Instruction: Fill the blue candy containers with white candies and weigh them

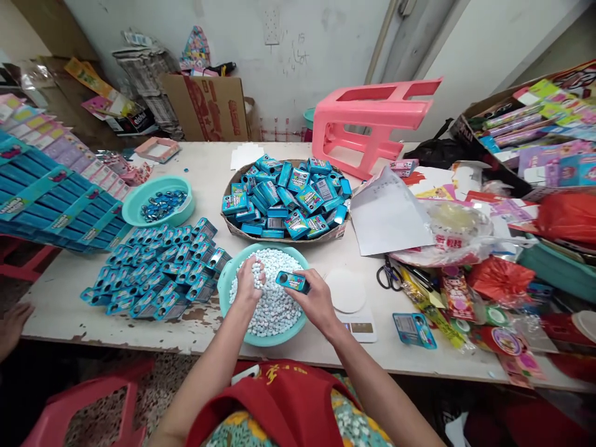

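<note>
Over a turquoise basin [261, 340] full of small pale candies [272, 313], my left hand [250, 287] is closed around a handful of the candies. My right hand [317, 299] grips a small blue candy box [291, 281] by its right end, tilted above the basin's right part. Left of the basin, many similar boxes [156, 273] stand packed together with dark round openings on top. Behind it, a cardboard tray [285, 239] is heaped with more blue boxes. A smaller turquoise bowl [179, 217] at the left holds shiny blue pieces.
A white scale [365, 327] stands right of the basin. Scissors [389, 275], a flattened blue package [414, 329] and bagged goods crowd the right. A pink stool [367, 118] lies tipped at the back. Another person's hand [13, 329] rests at the left edge.
</note>
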A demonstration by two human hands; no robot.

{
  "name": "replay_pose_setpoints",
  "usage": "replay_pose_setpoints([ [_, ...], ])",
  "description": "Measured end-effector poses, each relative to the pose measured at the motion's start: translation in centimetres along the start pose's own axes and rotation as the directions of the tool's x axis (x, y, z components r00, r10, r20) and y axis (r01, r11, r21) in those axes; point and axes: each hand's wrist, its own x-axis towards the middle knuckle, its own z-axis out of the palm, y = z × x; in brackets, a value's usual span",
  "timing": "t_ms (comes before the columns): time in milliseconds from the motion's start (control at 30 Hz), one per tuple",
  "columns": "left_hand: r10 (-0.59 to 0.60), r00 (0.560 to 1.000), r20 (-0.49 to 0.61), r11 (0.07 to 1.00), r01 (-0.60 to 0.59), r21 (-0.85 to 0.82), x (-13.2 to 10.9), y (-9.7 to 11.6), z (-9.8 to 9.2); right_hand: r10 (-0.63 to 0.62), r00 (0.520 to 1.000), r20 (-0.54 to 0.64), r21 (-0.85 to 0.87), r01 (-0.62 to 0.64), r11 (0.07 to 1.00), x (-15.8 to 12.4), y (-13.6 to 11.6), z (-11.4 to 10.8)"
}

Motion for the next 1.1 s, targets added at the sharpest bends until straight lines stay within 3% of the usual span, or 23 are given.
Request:
replay_pose_setpoints([
  [100, -0.046, 0.996, 0.074, 0.992, 0.054, -0.115, -1.7, 2.0, 1.6, -0.076, 0.997, 0.033, -0.148, 0.08, 0.986, 0.2, -1.4, 1.8],
  [200, 0.04, 0.998, 0.041, 0.992, -0.035, -0.122, -2.5, 2.5, 2.4, -0.138, 0.986, 0.099, -0.278, 0.16, 0.947, 0.3, -2.2, 3.5],
  [300, 0.149, 0.989, 0.012, 0.988, -0.148, -0.052, -2.4, 2.2, 2.5, -0.165, 0.977, 0.132, -0.285, 0.197, 0.938, 0.4, -2.1, 4.3],
  [433, 0.196, 0.98, 0.025, 0.98, -0.195, -0.024, -2.2, 2.3, 2.9, -0.092, 0.995, 0.042, -0.252, 0.1, 0.963, 0.6, -1.9, 3.7],
  [567, 0.242, 0.969, 0.059, 0.97, -0.239, -0.054, -2.4, 2.8, 3.4, -0.126, 0.99, 0.056, -0.228, 0.136, 0.964, 0.8, -2.2, 2.8],
  [733, 0.25, 0.968, -0.005, 0.968, -0.25, -0.029, -2.5, 2.8, 4.0, -0.102, 0.995, 0.013, -0.183, 0.102, 0.978, 1.2, -2.1, 2.8],
  [833, 0.298, 0.954, -0.046, 0.955, -0.297, 0.029, -2.4, 2.8, 4.1, -0.121, 0.991, 0.05, -0.187, 0.128, 0.974, 1.6, -1.8, 3.2],
  [1100, 0.226, 0.97, -0.087, 0.974, -0.227, 0.001, -2.4, 3.6, 4.7, -0.085, 0.994, 0.068, -0.128, 0.093, 0.987, 2.6, -2.3, 2.6],
])
